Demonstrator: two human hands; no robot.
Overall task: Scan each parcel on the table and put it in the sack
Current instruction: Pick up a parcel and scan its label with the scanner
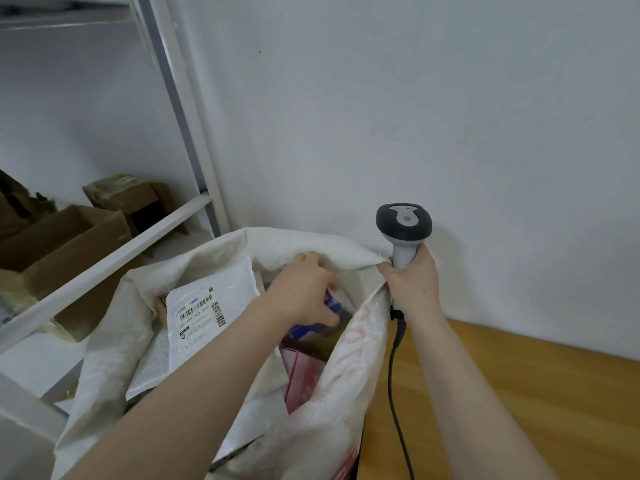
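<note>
The white woven sack (114,344) stands open beside the wooden table (519,393). My left hand (304,289) reaches into its mouth and grips a blue and white parcel (334,304), held just inside the opening. Inside the sack lie a white mailer with barcode labels (207,306) and a pink box (301,379). My right hand (412,282) grips the grey handle of the barcode scanner (403,223), upright, and also pinches the sack's rim against it. The scanner's black cable (393,375) hangs down past the sack.
A white metal shelf frame (104,261) stands to the left of the sack, with brown cardboard boxes (69,244) on its shelf. A plain white wall (415,116) is right behind the sack and table.
</note>
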